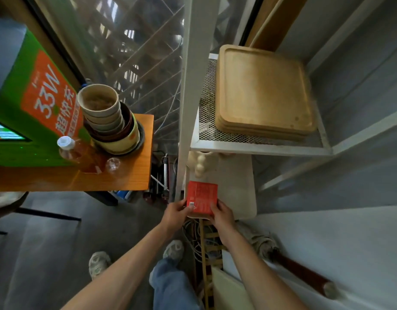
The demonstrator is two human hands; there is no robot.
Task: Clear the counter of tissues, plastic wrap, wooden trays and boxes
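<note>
A small red box (202, 196) with printed text is gripped by both of my hands. My left hand (176, 212) holds its near left corner and my right hand (222, 212) its near right edge. The box lies over the front of a white lower shelf (237, 186) of a rack. On the mesh shelf (260, 146) above it rests a stack of wooden trays (262, 90). The wooden counter (125, 175) is at the left.
On the counter stand a stack of bowls (108, 117), a bottle of brown drink (78, 153), a clear glass (113, 164) and a green charging kiosk (36, 97). A mop (282, 256) leans at the right wall. Cables (195, 238) lie under the rack. My feet are on the grey floor.
</note>
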